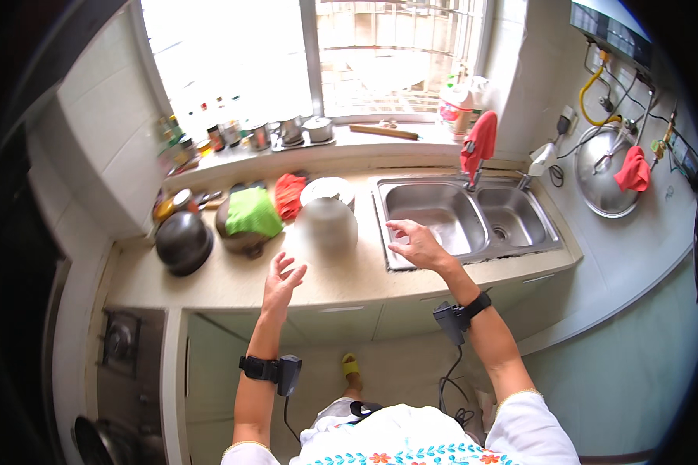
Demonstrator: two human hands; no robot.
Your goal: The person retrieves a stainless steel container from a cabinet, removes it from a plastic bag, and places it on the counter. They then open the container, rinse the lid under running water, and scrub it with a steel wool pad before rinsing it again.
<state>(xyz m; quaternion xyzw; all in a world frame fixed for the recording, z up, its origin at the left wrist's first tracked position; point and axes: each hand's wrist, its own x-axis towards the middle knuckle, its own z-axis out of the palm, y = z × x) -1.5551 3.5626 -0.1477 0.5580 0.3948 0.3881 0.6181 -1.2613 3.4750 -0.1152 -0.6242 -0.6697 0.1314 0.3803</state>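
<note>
My left hand (282, 282) is raised over the counter's front edge, fingers apart, holding nothing. Over the near left part of the steel double sink (430, 203) is my right hand (417, 244), its fingers apart and nothing between them. Between and beyond the hands stands a pale, blurred round vessel (327, 229), with white dishes (328, 189) behind it. To its left lie a red cloth (289, 196) and a green cloth (253, 212), the green one draped over a dark pot (228, 229). A black bowl-shaped vessel (183, 244) sits farther left.
Bottles (215, 136), metal cups (291, 131) and a wooden rod (384, 132) line the windowsill. A red cloth (480, 142) hangs over the faucet. At left is a gas burner (120, 343). A large metal lid (608, 174) hangs on the right wall. Cables trail from both wrist devices.
</note>
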